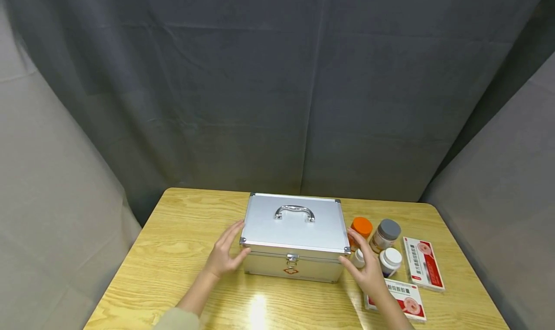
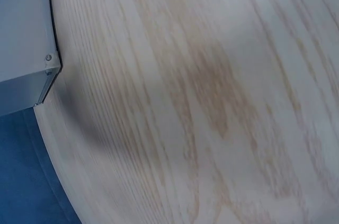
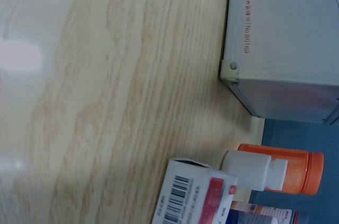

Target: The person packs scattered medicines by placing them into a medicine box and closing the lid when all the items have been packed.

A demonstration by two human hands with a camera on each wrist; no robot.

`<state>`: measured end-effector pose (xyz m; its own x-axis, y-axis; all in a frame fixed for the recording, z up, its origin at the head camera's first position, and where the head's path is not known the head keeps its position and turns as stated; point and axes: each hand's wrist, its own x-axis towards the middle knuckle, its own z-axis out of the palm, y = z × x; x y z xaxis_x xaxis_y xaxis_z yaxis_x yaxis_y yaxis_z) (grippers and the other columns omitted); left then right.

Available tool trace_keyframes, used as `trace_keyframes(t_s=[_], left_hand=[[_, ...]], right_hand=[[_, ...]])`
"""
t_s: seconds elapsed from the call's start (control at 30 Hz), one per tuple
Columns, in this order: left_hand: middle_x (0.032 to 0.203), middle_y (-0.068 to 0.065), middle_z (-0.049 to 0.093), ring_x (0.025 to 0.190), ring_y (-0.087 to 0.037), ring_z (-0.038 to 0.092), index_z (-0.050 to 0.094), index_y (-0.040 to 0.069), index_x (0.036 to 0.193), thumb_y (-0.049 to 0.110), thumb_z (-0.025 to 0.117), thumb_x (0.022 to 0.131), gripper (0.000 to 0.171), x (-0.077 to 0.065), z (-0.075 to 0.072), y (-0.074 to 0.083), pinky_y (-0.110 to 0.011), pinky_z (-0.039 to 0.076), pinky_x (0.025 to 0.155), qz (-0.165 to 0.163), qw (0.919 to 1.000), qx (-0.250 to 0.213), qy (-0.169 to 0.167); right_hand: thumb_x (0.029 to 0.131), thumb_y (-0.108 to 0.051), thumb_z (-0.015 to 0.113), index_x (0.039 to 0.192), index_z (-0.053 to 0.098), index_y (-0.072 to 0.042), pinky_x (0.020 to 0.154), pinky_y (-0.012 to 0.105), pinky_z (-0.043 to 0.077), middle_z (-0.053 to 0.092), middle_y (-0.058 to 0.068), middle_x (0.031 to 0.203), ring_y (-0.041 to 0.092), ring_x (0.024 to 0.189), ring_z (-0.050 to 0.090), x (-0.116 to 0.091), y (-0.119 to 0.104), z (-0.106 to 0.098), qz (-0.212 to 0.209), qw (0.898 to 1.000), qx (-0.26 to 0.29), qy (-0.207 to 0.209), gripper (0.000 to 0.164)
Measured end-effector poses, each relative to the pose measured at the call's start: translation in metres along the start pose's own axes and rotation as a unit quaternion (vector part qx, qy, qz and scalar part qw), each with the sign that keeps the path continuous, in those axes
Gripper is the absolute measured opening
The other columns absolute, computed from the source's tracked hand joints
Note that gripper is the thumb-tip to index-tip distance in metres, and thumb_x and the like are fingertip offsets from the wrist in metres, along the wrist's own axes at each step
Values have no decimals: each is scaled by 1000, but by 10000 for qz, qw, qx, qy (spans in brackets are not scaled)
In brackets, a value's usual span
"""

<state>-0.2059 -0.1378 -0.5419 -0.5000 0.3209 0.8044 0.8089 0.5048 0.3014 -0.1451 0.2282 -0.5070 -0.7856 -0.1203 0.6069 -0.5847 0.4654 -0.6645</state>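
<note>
A silver metal first-aid box [image 1: 299, 233] stands lid down at the back middle of the table, its carry handle [image 1: 295, 208] on top and a latch [image 1: 292, 260] on the front. At the box's left front corner is my left hand [image 1: 222, 257], fingers stretched along the side and thumb toward the front. My right hand [image 1: 366, 270] mirrors it at the right front corner, fingers extended, thumb by the front edge. Neither hand is seen in the wrist views; the left one shows a box corner [image 2: 26, 38], the right one the printed front [image 3: 286, 38].
Right of the box stand an orange-capped bottle [image 1: 362, 225], a grey-capped jar [image 1: 389, 229], a white-capped bottle [image 1: 391, 258] and a small white bottle [image 3: 249, 170]. Two red-and-white medicine cartons lie nearby, one farther right [image 1: 422, 262], one in front [image 1: 407, 298]. Dark curtain [image 1: 243, 103] hangs behind the table.
</note>
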Motion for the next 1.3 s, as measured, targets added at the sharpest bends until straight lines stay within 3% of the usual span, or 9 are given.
trace_keyframes(t_s=[0.17,0.33,0.63,0.83,1.03,1.17,1.3], left_hand=[[126,-24,49,115,-37,48,45,-7,127,47,46,90,65,-3,4,3,-31,35,101,-372,9992,-103,-117],[130,-22,47,115,-38,48,44,-5,128,45,49,89,64,-5,9,4,-43,42,94,-423,9990,-144,-44],[129,-23,48,115,-36,49,45,-8,127,43,48,90,63,-6,13,8,-24,31,102,-387,9991,-67,171],[129,-24,48,115,-37,49,46,-8,126,41,48,91,61,-6,15,11,-29,35,100,-508,9982,-147,268],[129,-25,48,114,-39,50,46,-7,127,39,50,90,58,-6,16,15,-40,41,94,-641,9971,-239,335],[126,-25,50,112,-39,51,48,-7,125,40,49,91,57,-4,16,16,-35,41,96,-604,9971,-244,393],[122,-25,53,109,-39,53,50,-8,122,40,47,92,57,-2,16,16,-26,37,99,-516,9971,-231,505]], right_hand=[[71,4,71,135,39,1,96,10,30,47,21,131,-1,116,44,-8,20,7,153,9997,-213,-19,72],[74,-1,71,137,40,-6,95,9,31,47,17,133,-4,113,44,-11,23,10,419,9987,-298,-1,70],[66,10,72,129,47,4,89,5,32,54,23,122,11,100,54,-10,22,16,167,9982,-449,360,69],[73,2,71,135,42,-5,92,9,32,51,16,129,-1,107,48,-12,20,15,366,9975,-580,153,69],[78,-3,68,137,41,-8,93,8,30,50,15,131,0,108,50,-13,17,16,418,9978,-498,125,65],[78,-2,68,136,41,-8,95,8,30,50,15,132,-1,110,49,-12,16,16,446,9978,-471,134,64],[74,7,67,131,46,0,94,7,31,52,21,126,0,108,51,-5,-5,14,314,9980,-412,357,61]])
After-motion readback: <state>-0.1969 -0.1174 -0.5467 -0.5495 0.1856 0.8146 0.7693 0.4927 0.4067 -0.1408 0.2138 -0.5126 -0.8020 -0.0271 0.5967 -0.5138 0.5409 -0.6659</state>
